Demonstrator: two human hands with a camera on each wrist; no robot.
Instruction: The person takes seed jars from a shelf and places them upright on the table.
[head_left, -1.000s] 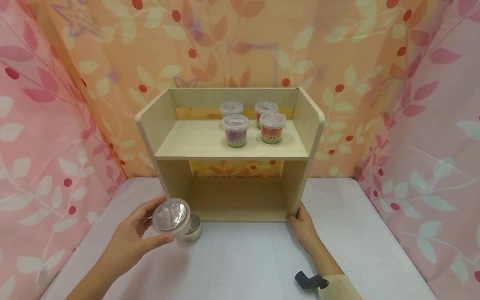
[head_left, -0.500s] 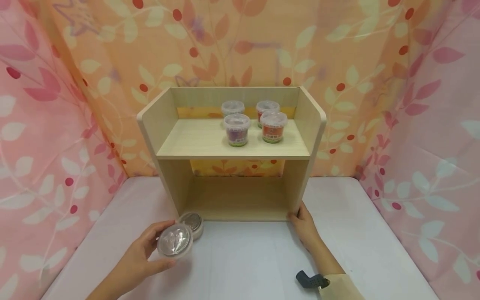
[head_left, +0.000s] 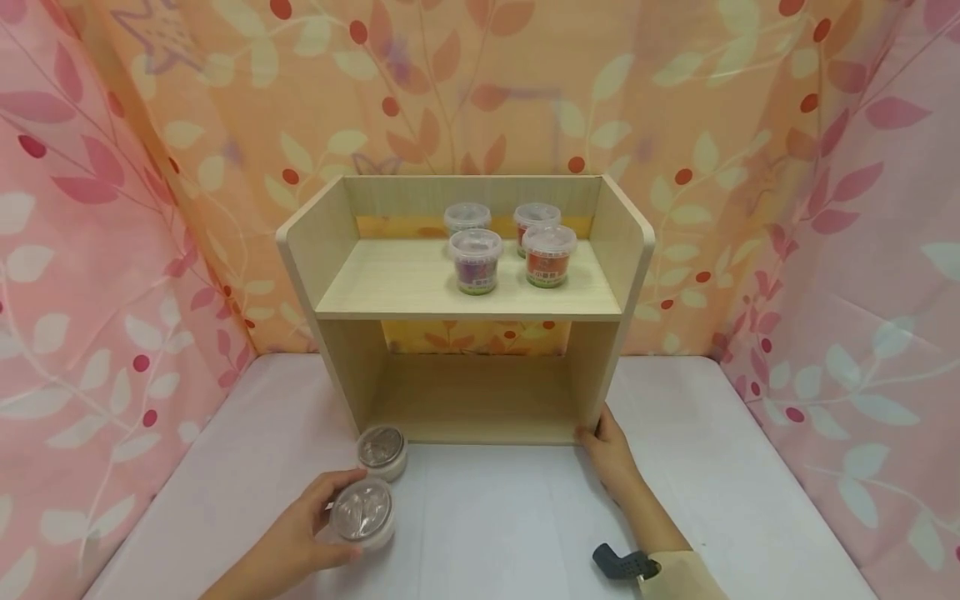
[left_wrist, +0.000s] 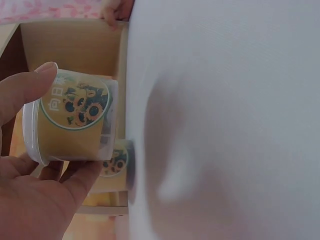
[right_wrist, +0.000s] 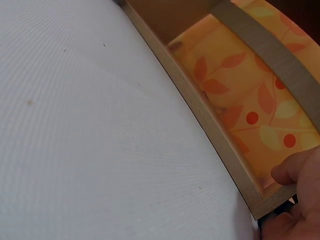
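Flowered cloth (head_left: 480, 83) is hung behind and at both sides, and below it a pale tabletop (head_left: 480, 517) is seen, on which a wooden shelf unit (head_left: 465, 317) is placed. As can be judged, the work is partly done. On the upper board (head_left: 367, 279) four tubs are already set: a purple-labelled tub (head_left: 476, 267) and a red-labelled tub (head_left: 547, 260) at the front, with a left rear tub (head_left: 467, 219) and a right rear tub (head_left: 537, 217) behind them. On the tabletop, a standing tub (head_left: 384, 454) is placed beside the front left corner of the shelf unit. The setting down of one held tub (head_left: 365, 515) seems to be left; it is kept near the standing tub, apparently just above the tabletop.

By the left hand (head_left: 309, 533) this held tub is clamped, the thumb on one side and fingers on the other. By the right hand (head_left: 609, 454) the lower right corner of the shelf unit is gripped.

The held tub's lid is turned upward, with only slight tilt, and its sunflower label is turned toward the left wrist. No clear long axis is shown by its squat body; the line from lid to base is nearly upright.
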